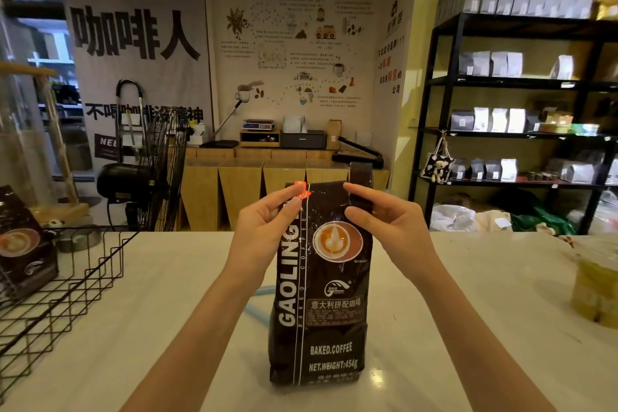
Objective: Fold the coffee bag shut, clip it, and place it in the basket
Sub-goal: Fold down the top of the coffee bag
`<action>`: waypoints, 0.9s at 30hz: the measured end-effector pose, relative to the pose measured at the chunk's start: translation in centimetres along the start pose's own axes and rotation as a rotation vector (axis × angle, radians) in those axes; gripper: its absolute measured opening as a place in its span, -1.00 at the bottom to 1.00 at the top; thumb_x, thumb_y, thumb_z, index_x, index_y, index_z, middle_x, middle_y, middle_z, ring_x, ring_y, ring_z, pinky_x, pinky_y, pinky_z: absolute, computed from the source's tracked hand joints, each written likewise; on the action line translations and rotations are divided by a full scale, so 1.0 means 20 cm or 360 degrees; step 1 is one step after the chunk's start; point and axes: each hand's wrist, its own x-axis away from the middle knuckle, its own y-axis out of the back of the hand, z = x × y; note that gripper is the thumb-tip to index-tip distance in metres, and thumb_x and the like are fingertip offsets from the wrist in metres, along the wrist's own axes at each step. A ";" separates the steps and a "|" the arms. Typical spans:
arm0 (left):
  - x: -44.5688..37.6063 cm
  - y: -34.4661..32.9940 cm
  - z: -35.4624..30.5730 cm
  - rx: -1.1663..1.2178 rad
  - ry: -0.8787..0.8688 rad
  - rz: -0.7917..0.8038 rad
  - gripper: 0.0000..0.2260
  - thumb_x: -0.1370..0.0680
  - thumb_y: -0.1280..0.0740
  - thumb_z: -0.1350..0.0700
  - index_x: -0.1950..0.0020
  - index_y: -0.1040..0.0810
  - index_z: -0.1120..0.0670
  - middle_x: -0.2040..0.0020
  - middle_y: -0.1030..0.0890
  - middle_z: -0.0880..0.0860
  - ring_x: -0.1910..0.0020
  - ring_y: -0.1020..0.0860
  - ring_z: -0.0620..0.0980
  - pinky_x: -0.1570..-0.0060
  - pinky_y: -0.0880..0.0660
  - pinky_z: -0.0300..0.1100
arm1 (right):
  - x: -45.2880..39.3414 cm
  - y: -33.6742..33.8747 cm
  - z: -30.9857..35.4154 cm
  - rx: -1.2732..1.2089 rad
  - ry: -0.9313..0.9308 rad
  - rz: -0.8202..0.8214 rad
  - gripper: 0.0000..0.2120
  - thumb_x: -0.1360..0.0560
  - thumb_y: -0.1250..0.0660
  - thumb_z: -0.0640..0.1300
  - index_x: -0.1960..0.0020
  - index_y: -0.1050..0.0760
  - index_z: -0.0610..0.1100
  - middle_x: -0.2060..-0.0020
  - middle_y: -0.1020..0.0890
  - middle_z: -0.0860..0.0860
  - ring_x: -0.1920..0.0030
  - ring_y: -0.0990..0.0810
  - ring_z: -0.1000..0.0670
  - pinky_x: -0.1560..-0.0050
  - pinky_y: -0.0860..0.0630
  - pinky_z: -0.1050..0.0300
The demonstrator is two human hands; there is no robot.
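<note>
A tall dark coffee bag (321, 294) with white lettering and a latte picture stands upright on the white counter (167, 328). My left hand (267, 221) pinches the bag's top left corner, where a small orange-red clip (302, 191) shows at my fingertips. My right hand (384, 221) grips the top right corner, and a dark flap of the bag sticks up above it. A black wire basket (67, 284) sits at the left of the counter with another dark coffee bag (23, 244) standing in it.
A light blue strip (257, 301) lies on the counter behind the bag. A yellow-green translucent container (595, 284) stands at the counter's right edge. Beyond the counter are a black floor fan (160, 170), wooden cabinets and shelves of bags.
</note>
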 end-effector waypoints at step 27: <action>-0.01 0.05 -0.04 -0.0348 0.0055 0.0017 -0.91 -0.39 -0.38 0.09 0.17 -0.63 0.06 0.13 -0.62 0.00 0.16 -0.58 -0.09 0.22 -0.49 -0.29 | -0.02 0.04 -0.02 0.0186 -0.0252 0.0093 -0.88 -0.37 -0.36 -0.08 0.11 -0.62 -0.01 0.06 -0.64 0.20 -0.11 -0.56 0.14 -0.01 -0.52 0.25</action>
